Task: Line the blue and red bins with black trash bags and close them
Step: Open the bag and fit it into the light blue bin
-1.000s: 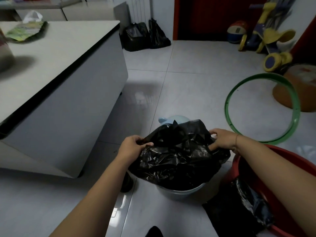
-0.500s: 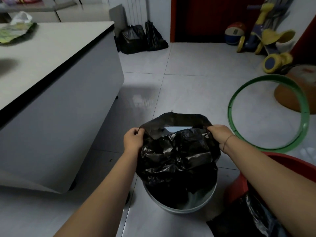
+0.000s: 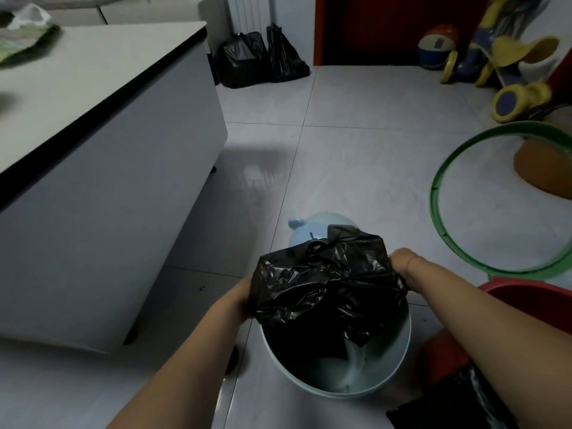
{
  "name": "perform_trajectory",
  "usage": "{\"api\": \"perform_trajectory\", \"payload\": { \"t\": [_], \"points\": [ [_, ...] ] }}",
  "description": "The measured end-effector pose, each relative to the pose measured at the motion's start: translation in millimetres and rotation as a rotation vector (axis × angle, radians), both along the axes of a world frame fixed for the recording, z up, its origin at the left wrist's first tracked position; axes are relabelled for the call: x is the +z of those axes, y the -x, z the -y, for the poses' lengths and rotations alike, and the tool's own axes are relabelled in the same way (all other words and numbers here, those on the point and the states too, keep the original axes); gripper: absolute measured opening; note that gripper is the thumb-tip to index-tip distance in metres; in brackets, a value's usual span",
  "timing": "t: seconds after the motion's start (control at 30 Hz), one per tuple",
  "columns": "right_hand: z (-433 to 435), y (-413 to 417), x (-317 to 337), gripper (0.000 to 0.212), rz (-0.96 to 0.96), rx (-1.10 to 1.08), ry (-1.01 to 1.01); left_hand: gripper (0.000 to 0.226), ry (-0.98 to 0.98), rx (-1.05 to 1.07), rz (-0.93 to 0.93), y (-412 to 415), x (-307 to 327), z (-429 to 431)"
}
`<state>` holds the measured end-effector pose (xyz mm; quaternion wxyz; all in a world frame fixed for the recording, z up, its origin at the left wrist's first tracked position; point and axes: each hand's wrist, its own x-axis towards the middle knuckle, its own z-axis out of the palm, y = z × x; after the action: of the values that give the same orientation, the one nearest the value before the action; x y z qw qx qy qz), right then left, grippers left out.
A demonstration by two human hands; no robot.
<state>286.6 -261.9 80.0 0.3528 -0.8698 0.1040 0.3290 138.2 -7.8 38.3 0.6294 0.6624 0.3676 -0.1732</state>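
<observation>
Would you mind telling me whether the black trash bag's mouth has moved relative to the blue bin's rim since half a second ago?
Yes. The black trash bag has bunched shut and now sits over the blue bin rim's far side, leaving the near interior uncovered.

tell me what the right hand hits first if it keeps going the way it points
The right hand points left into the crumpled black plastic trash bag it grips; beyond that, probably the left hand, though depth is unclear.

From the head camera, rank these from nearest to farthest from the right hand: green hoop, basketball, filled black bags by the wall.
From the right hand:
1. Green hoop, on the floor just right and ahead.
2. Basketball, far right, by the red door.
3. Filled black bags, far back-left by the wall. Items 2 and 3 are close to call.
</observation>
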Motion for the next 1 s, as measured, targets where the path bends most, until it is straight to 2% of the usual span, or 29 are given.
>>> {"api": "perform_trajectory", "payload": {
  "t": [0.1, 0.17, 0.2, 0.27, 0.37, 0.47, 0.53, 0.57, 0.63, 0.7, 0.73, 0.77, 0.83, 0.9, 0.93, 0.97, 1.0],
  "points": [
    [12, 6, 17, 0.025, -0.029, 0.012, -0.131, 0.021, -0.141, 0.167, 0.159, 13, 16, 3],
    [17, 6, 30, 0.021, 0.141, 0.050, -0.236, 0.035, -0.218, 0.269, 0.357, 23, 35, 5],
    [18, 9, 38, 0.024, 0.230, 0.094, -0.294, 0.041, -0.237, 0.234, 0.446, 29, 46, 9],
    [18, 18, 55, 0.032, 0.277, 0.217, -0.397, 0.048, -0.280, 0.093, 0.538, 41, 61, 18],
    [18, 34, 70, 0.028, 0.252, 0.395, -0.423, 0.038, -0.429, -0.042, 0.565, 57, 72, 30],
    [26, 50, 80, 0.023, 0.323, 0.493, -0.400, 0.022, -0.526, -0.153, 0.607, 77, 77, 38],
    [39, 61, 82, 0.025, 0.363, 0.654, -0.344, 0.026, -0.550, -0.272, 0.638, 92, 75, 40],
    [46, 67, 82, 0.030, 0.353, 0.769, -0.290, 0.038, -0.565, -0.348, 0.642, 98, 74, 41],
    [58, 79, 82, 0.030, 0.228, 1.006, -0.192, 0.057, -0.585, -0.488, 0.590, 104, 70, 40],
    [66, 89, 83, 0.015, 0.037, 1.123, -0.131, 0.034, -0.534, -0.615, 0.533, 107, 71, 39],
    [66, 94, 86, 0.007, -0.025, 1.135, -0.114, 0.029, -0.505, -0.646, 0.522, 107, 71, 40],
    [66, 98, 87, 0.018, -0.076, 1.124, -0.135, 0.036, -0.480, -0.647, 0.524, 107, 70, 41],
    [62, 103, 81, 0.055, -0.080, 1.024, -0.207, 0.057, -0.484, -0.550, 0.514, 105, 67, 44],
    [59, 102, 72, 0.075, 0.045, 0.993, -0.179, 0.051, -0.499, -0.489, 0.507, 104, 62, 45],
    [57, 102, 67, 0.070, 0.118, 1.061, -0.110, 0.037, -0.501, -0.509, 0.510, 104, 60, 45],
    [56, 103, 61, 0.053, 0.168, 1.128, -0.038, 0.027, -0.506, -0.550, 0.511, 105, 59, 46],
    [56, 105, 57, 0.032, 0.209, 1.169, 0.012, 0.030, -0.531, -0.584, 0.512, 107, 57, 46]
  ]
}}
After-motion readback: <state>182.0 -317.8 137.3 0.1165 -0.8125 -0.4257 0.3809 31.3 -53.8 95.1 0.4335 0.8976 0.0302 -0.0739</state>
